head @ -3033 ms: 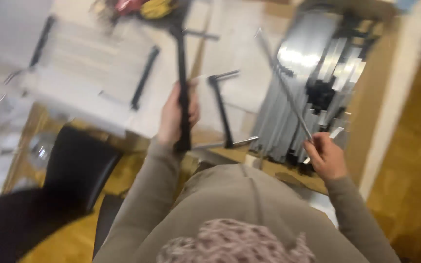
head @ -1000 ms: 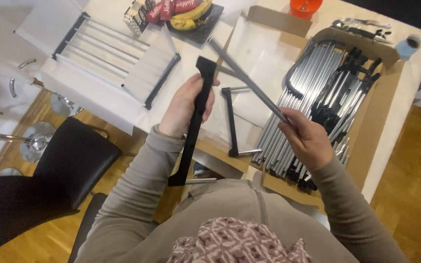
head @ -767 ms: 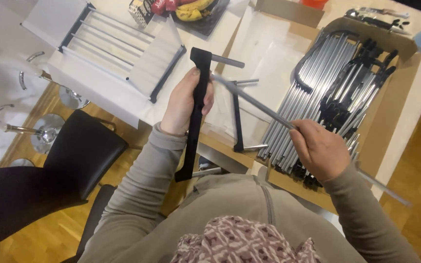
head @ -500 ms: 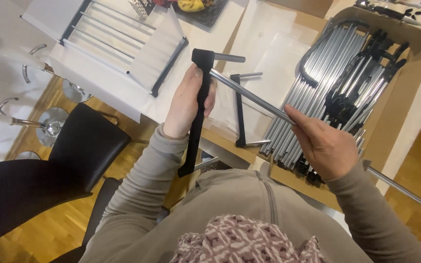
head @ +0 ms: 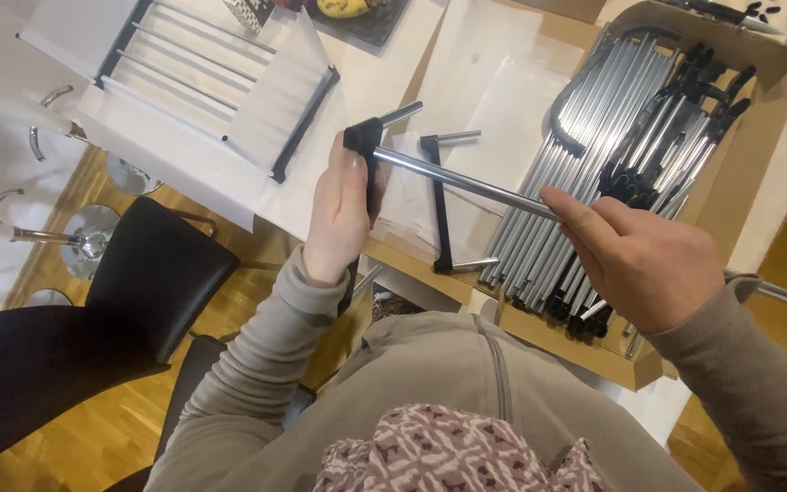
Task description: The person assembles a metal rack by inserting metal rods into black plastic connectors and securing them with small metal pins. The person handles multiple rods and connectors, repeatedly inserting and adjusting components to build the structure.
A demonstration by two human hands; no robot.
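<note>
Rod tip has now reached the black plastic side bar [head: 362, 144] my left hand [head: 337, 214] clasps; right hand [head: 644, 257] pinches the metal rod [head: 466, 179], seating begun

floor: wooden parquet [head: 66, 437] | black chair [head: 152, 278] | white table [head: 362, 77]

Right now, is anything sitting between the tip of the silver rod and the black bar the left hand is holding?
Nothing visible does. The silver rod, gripped in the right hand, already meets the black bar near its top end, just above the left hand. Whether it is fully seated cannot be told.
</note>
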